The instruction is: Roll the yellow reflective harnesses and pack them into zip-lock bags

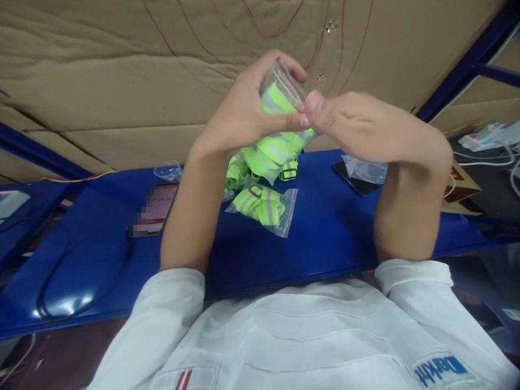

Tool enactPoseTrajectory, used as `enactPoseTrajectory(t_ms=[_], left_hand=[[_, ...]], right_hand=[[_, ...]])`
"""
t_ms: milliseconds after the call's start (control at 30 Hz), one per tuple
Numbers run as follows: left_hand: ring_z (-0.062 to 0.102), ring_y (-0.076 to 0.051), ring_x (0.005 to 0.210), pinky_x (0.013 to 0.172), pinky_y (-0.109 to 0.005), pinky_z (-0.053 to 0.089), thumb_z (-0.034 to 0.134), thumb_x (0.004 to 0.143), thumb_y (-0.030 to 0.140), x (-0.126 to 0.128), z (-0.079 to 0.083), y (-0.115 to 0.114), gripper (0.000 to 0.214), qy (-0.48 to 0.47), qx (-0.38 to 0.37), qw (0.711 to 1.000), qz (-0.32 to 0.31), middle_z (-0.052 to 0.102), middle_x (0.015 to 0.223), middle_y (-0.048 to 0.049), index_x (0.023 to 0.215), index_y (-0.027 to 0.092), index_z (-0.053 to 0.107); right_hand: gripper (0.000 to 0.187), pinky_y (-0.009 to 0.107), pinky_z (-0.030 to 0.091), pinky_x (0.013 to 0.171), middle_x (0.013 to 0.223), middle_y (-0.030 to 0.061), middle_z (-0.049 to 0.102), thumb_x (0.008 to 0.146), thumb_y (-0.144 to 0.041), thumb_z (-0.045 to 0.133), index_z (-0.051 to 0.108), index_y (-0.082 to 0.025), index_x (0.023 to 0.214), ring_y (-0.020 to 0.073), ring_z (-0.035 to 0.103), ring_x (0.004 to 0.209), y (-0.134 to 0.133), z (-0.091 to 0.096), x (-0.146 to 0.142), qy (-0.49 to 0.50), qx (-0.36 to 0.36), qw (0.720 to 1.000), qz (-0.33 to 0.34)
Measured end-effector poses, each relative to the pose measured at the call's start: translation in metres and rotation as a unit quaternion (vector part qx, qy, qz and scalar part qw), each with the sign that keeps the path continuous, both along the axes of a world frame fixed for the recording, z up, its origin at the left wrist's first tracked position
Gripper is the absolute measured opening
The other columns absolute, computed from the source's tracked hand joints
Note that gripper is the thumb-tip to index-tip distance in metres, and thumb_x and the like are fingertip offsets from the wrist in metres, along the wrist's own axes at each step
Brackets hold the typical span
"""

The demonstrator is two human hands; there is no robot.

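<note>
Up above the table, a clear plastic zip bag (280, 143) holds a folded neon-yellow reflective strap with grey stripes. My left hand (247, 108) is wrapped round the bag's left side, its thumb lying across the front. At the bag's right edge, my right hand (325, 114) pinches the plastic near the zip; its far fingers are hidden. Below on the table lies another bagged yellow strap (264, 206) with a red-edged zip. Behind it are more rolled yellow straps (236, 172), and a black buckle (288, 171) shows on one of them.
The blue table (325, 233) runs across, with a brown cardboard wall (122, 97) behind. A phone with a lit screen (156, 211) and its cable lie left. To the right are a dark phone (355, 179), a clear plastic wrapper (368, 169) and a cardboard box (461, 189).
</note>
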State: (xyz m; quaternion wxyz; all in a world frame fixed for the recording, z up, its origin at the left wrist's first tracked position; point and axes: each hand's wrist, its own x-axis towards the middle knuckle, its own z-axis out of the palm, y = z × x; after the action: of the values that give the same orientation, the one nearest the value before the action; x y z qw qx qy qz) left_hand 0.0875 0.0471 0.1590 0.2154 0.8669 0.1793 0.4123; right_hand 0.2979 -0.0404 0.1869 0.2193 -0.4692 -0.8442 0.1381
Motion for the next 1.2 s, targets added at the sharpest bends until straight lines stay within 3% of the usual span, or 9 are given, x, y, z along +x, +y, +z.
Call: enactPoseTrajectory(t_ms=[100, 233, 333, 500, 667, 800, 933, 1100, 1200], left_hand=[[0.066, -0.025, 0.103, 0.093, -0.039, 0.051, 0.085, 0.083, 0.058, 0.003, -0.001, -0.001, 0.049, -0.020, 0.016, 0.999, -0.033, 0.071, 0.116, -0.0045, 0.115, 0.025, 0.069], [0.067, -0.018, 0.089, 0.079, -0.029, 0.050, 0.086, 0.078, 0.061, 0.006, -0.003, 0.011, 0.053, -0.136, 0.055, 0.986, -0.077, 0.070, 0.099, -0.0017, 0.109, 0.020, 0.072], [0.064, -0.016, 0.087, 0.078, -0.028, 0.047, 0.089, 0.074, 0.065, 0.007, -0.001, 0.016, 0.057, -0.167, 0.104, 0.976, -0.090, 0.067, 0.100, -0.0014, 0.108, 0.021, 0.074], [0.065, -0.021, 0.094, 0.087, -0.032, 0.051, 0.090, 0.069, 0.072, 0.005, 0.002, 0.006, 0.067, -0.117, 0.094, 0.985, -0.079, 0.066, 0.107, -0.0041, 0.107, 0.022, 0.069], [0.064, -0.025, 0.111, 0.089, -0.033, 0.055, 0.086, 0.077, 0.058, -0.011, 0.002, 0.007, 0.067, 0.052, -0.064, 0.988, -0.134, 0.065, 0.130, -0.0047, 0.133, 0.034, 0.060], [0.068, -0.019, 0.089, 0.073, -0.026, 0.051, 0.080, 0.086, 0.047, -0.027, 0.001, 0.020, 0.036, 0.231, -0.148, 0.952, -0.135, 0.074, 0.104, -0.0035, 0.115, 0.026, 0.074], [0.066, -0.017, 0.072, 0.066, -0.025, 0.048, 0.071, 0.091, 0.047, -0.030, -0.001, 0.024, 0.029, 0.303, -0.112, 0.945, -0.058, 0.073, 0.081, -0.0034, 0.091, 0.019, 0.078], [0.066, -0.025, 0.118, 0.095, -0.027, 0.054, 0.079, 0.083, 0.050, -0.015, -0.007, 0.021, 0.058, 0.288, -0.096, 0.948, -0.094, 0.070, 0.134, -0.0047, 0.136, 0.029, 0.067], [0.066, -0.025, 0.111, 0.090, -0.025, 0.051, 0.074, 0.086, 0.055, -0.009, -0.012, 0.027, 0.055, 0.344, -0.049, 0.935, -0.073, 0.072, 0.127, -0.0055, 0.132, 0.025, 0.072]], right_hand=[[0.047, 0.027, 0.039, 0.065, 0.070, -0.0009, 0.045, 0.110, -0.055, 0.045, 0.057, -0.017, 0.085, 0.0104, 0.043, 0.063, 0.000, 0.002, 0.003, -0.075, 0.069, 0.993, 0.066], [0.030, 0.028, 0.054, 0.102, 0.121, 0.0008, 0.066, 0.101, -0.050, 0.068, 0.065, -0.024, 0.116, 0.0182, 0.066, 0.111, -0.004, 0.004, 0.010, 0.084, 0.114, 0.984, 0.106], [0.023, 0.028, 0.058, 0.098, 0.120, 0.0009, 0.070, 0.101, -0.047, 0.068, 0.067, -0.029, 0.115, 0.0191, 0.070, 0.112, -0.009, 0.006, 0.012, 0.112, 0.105, 0.984, 0.089], [0.019, 0.028, 0.061, 0.081, 0.108, -0.0013, 0.076, 0.097, -0.037, 0.072, 0.069, -0.026, 0.112, 0.0193, 0.075, 0.104, -0.011, 0.008, 0.012, 0.078, 0.025, 0.993, 0.086], [0.013, 0.025, 0.058, 0.098, 0.103, -0.0046, 0.076, 0.094, -0.029, 0.078, 0.075, -0.023, 0.105, 0.0152, 0.073, 0.102, -0.009, 0.010, 0.024, 0.033, 0.112, 0.992, 0.041], [0.006, 0.028, 0.052, 0.083, 0.092, -0.0027, 0.076, 0.091, -0.019, 0.079, 0.079, -0.022, 0.097, 0.0146, 0.069, 0.086, 0.004, 0.005, 0.034, -0.062, 0.060, 0.996, 0.001], [0.013, 0.028, 0.043, 0.070, 0.095, -0.0016, 0.077, 0.090, -0.014, 0.076, 0.080, -0.024, 0.097, 0.0143, 0.064, 0.076, 0.024, -0.007, 0.041, -0.135, -0.045, 0.990, -0.022], [0.013, 0.027, 0.044, 0.073, 0.097, -0.0032, 0.077, 0.091, -0.012, 0.075, 0.077, -0.025, 0.095, 0.0121, 0.065, 0.079, 0.031, -0.011, 0.044, -0.125, -0.044, 0.991, 0.005], [0.012, 0.027, 0.046, 0.074, 0.096, -0.0033, 0.077, 0.091, -0.013, 0.078, 0.077, -0.025, 0.093, 0.0114, 0.065, 0.078, 0.027, -0.008, 0.043, -0.104, -0.042, 0.993, 0.029]])
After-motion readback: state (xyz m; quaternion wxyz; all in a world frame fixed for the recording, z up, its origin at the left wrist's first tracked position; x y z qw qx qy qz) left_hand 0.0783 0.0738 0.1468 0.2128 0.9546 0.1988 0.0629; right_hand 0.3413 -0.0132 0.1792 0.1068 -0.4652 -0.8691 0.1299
